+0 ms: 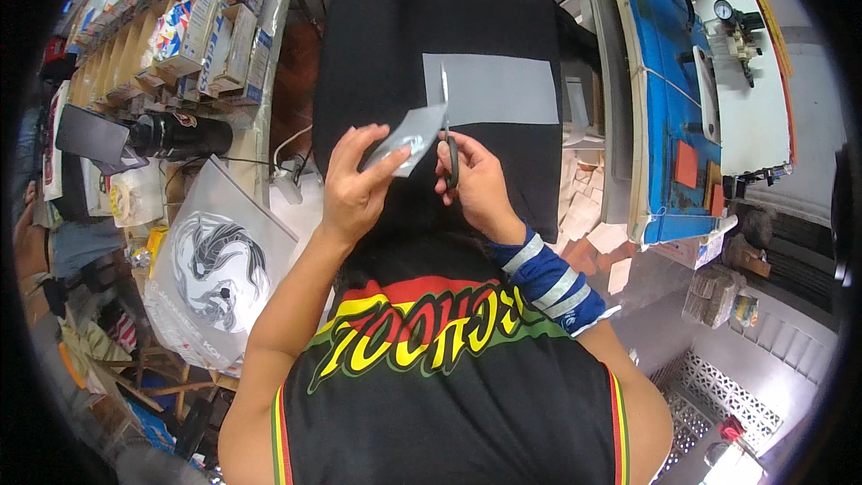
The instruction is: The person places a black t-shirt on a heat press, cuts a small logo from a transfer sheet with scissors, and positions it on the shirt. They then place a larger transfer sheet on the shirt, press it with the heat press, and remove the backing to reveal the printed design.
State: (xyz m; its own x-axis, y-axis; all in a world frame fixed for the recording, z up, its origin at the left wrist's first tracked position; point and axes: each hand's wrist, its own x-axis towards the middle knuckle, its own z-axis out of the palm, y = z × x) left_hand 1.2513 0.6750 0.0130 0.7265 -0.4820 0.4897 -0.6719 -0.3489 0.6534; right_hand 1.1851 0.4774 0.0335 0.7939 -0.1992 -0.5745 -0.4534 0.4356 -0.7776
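My left hand [360,178] pinches a small grey, translucent sheet piece [417,124] between thumb and fingers, tilted up in front of me. In my right hand [481,185] is a pair of scissors [452,160] with dark handles, its blades pointing away from me. The blades stand right beside the far right corner of the small piece; whether they touch it I cannot tell. Beyond my hands, a larger grey rectangular sheet [512,91] lies flat on black fabric [377,27] spread over a narrow board or platen.
Left, a bench holds cardboard boxes [195,34], a black cylindrical container [192,135], a phone-like dark panel [91,135] and a film sheet with a printed fish design [219,269]. Right stands a machine with a blue pad [673,114] and a pressure gauge [723,10]. Paper pieces [582,212] lie below.
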